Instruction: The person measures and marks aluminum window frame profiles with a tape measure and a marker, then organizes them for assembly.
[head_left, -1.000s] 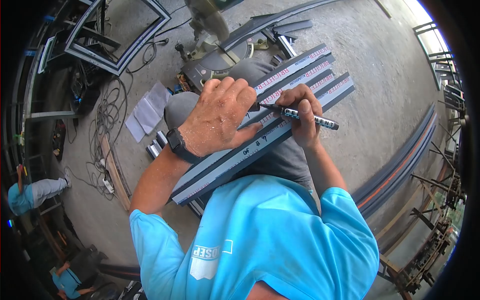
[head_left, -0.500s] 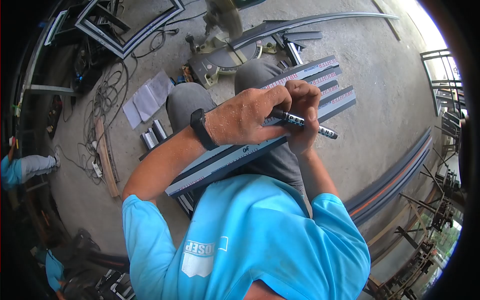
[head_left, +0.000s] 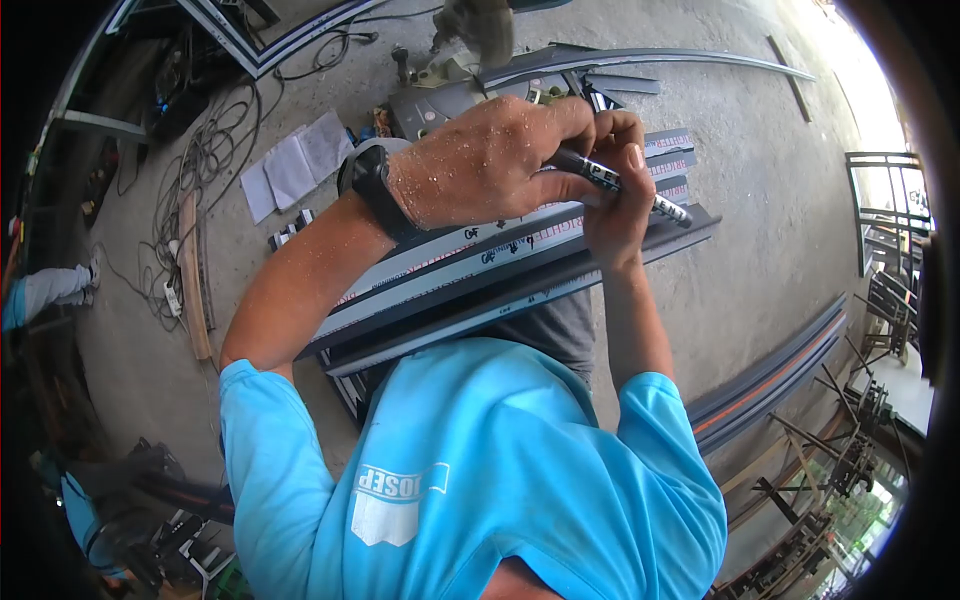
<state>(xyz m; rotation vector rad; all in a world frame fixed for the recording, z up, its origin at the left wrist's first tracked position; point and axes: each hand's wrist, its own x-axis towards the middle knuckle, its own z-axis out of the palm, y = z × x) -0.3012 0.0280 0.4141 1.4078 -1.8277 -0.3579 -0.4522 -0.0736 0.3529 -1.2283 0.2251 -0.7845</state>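
Since a moment ago, the nearest metal strip [head_left: 450, 325] has turned to show more of its dark side, and both hands sit farther from the blue shirt [head_left: 530, 430]. Across the lap, over a grey trouser leg [head_left: 560, 335], it lies beside the printed strips [head_left: 400, 295], which bear black handwriting. Above them is the marker [head_left: 605, 174], slanting between the hands. The left hand [head_left: 470, 165], dusty and wearing a watch [head_left: 380, 195], has its fingers pinched shut around the dark end; the right hand [head_left: 620, 225] has its fingers curled closed around the barrel — whether the cap is fully seated cannot be told. Good handling here would mean keeping cap and barrel in one line, pressing straight, and letting the forearms steady the loose strips — they could slide off the knees. Beyond are the saw [head_left: 435, 105], papers [head_left: 297, 165] and tangled cable [head_left: 215, 170] on the floor [head_left: 715, 115]; far left, another person's leg [head_left: 60, 288].
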